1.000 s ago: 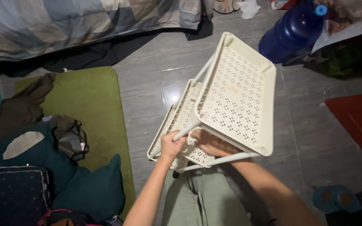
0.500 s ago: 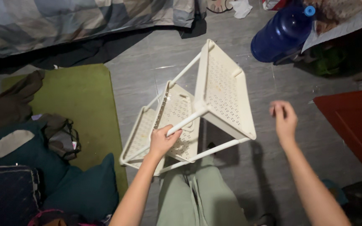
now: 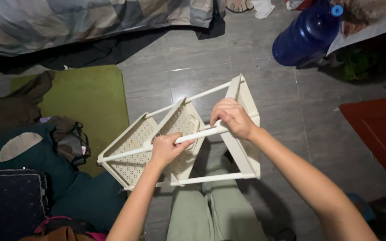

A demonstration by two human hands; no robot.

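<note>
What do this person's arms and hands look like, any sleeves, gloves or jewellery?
Both forearms are bare, with no sleeves in view. The left hand and right hand wear no gloves, and no rings, watch or bracelet show. The fingers look bare too.

rack (image 3: 179, 129): matt cream plastic, perforated | floor (image 3: 269, 89): smooth glossy tile | mat (image 3: 90, 96): perhaps fuzzy cloth

One container, no labels, signs or screens

A large dark-blue water bottle (image 3: 307, 38) lies on its side on the grey tiled floor (image 3: 264, 89) at the upper right, its light-blue cap (image 3: 336, 10) pointing toward the top right corner. It is round-bodied and translucent, with no label that can be made out, and it lies just beside a pale sheet (image 3: 367, 31).
</note>
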